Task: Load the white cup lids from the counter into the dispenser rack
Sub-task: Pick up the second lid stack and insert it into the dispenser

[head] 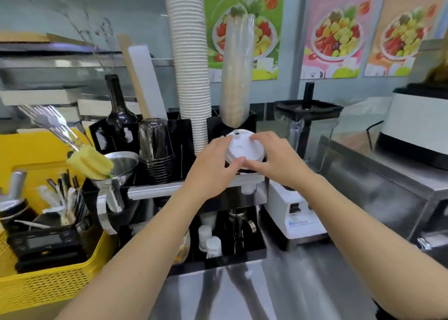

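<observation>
Lids (243,148) sat at frame centre, a white plastic stack, round, domed top with a small dark sip hole; count below the top one could not be told, the hands covered the sides. Left hand (213,168) gripped the stack from 8 o'clock, thumb pressed on the near rim, fingers wrapped round the far side. Right hand (276,160) gripped from 4 o'clock, fingers curled over the top edge, thumb under the near rim. Both hands pinched the lids over a front slot of the rack (249,120), black, glossy, boxy; whether the stack rested in the slot or hung above it was hidden by the hands.

At 12 o'clock from the lids stood a clear sleeve of cups (238,77), contents blurred. At 11 o'clock one tall ribbed white paper cup stack (191,64), top cut off by the frame. At 9 o'clock one stack of dark glossy cups (157,149), upside down. At 3 o'clock one blender (304,164), clear jug, black lid, white base. Yellow perforated basket (48,285) at 8 o'clock, left part cut off, holding a steel funnel (121,166) and a yellow sponge (89,165). Steel counter (303,283) was smeared by motion blur. Three fruit posters (339,28) at 1 o'clock, text unreadable.
</observation>
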The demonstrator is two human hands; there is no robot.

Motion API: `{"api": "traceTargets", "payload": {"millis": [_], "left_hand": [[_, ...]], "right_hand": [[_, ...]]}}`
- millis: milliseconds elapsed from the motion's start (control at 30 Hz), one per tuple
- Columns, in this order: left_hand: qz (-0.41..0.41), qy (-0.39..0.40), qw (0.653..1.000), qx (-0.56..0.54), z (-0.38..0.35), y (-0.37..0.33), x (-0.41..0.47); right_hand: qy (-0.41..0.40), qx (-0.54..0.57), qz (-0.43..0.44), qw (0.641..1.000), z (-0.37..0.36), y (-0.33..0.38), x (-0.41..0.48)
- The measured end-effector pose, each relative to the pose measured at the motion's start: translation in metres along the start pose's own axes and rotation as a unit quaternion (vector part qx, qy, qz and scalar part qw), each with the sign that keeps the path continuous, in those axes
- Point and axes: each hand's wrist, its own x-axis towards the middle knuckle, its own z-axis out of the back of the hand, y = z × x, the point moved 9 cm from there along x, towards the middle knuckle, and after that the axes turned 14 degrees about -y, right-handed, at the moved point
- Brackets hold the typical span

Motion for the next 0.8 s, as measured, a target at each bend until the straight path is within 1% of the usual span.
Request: {"api": "traceTargets", "payload": {"millis": [100, 200, 367, 467, 567, 800], "left_hand": [[0.014, 0.035, 0.998, 0.044, -0.022, 0.009, 0.016], [0.019, 0.064, 0.995, 0.079, -0.039, 0.017, 0.027], [0.001, 0.102, 0.985, 0.138, -0.059, 0.031, 0.041], [-0.015, 0.143, 0.975, 0.167, -0.077, 0.042, 0.044], [-0.025, 0.179, 0.968, 0.173, -0.092, 0.049, 0.040], [-0.047, 0.180, 0.964, 0.191, -0.101, 0.057, 0.036]], "right_hand": [[0.038, -0.018, -0.014, 0.999, -0.012, -0.019, 0.015], [0.047, -0.051, -0.006, 0.998, -0.026, -0.035, 0.027], [0.067, -0.094, 0.010, 0.993, -0.050, -0.060, 0.041], [0.097, -0.090, 0.011, 0.991, -0.058, -0.070, 0.042], [0.125, -0.086, 0.010, 0.988, -0.069, -0.073, 0.037], [0.117, -0.094, 0.000, 0.989, -0.083, -0.078, 0.032]]}}
